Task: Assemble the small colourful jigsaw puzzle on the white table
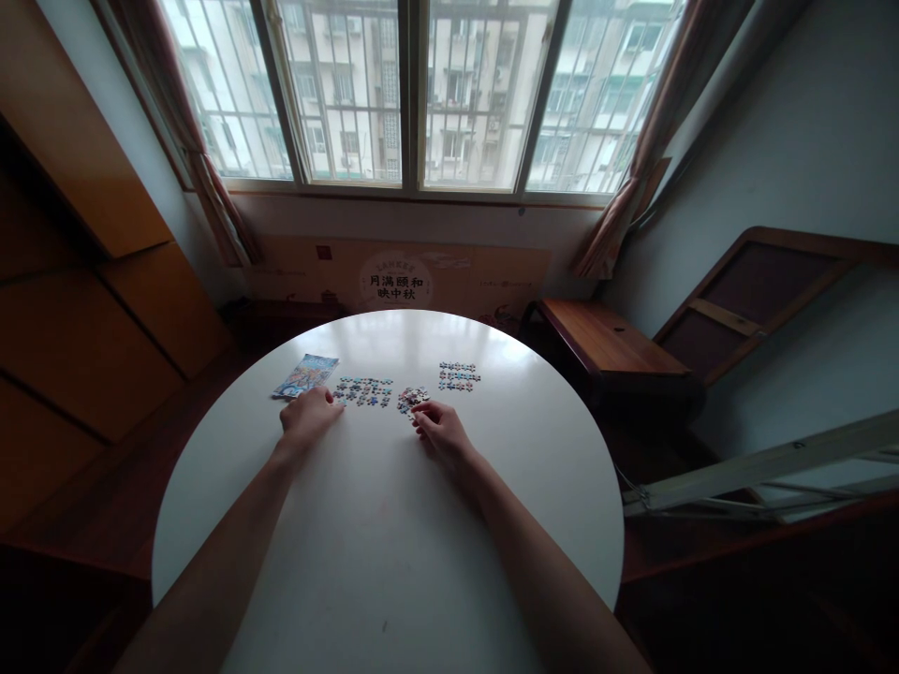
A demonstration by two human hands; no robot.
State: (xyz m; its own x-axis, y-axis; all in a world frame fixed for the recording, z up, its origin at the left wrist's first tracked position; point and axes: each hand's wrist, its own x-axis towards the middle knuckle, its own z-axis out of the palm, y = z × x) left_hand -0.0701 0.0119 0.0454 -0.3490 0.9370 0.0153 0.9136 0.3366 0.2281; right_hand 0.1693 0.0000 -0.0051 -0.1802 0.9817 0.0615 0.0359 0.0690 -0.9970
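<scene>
Our left hand [307,414] curls beside knobbed jigsaw pieces [362,391]; our right hand [441,426] bends at a heap [411,398]; we cannot tell whether either grips; tabletop [393,552]: round, glossy white.

One table [393,543] bears three puzzle-piece clusters [414,399] and one packet [307,374]. Two hands [444,428] are over it, two curtains [221,213] beyond it

It seems a home, though the dimness hides the corners: pinkish curtains [216,201] flank a barred window [413,94] facing flats [456,94], beside wooden cupboards [151,300] and a round desk [393,534].
</scene>
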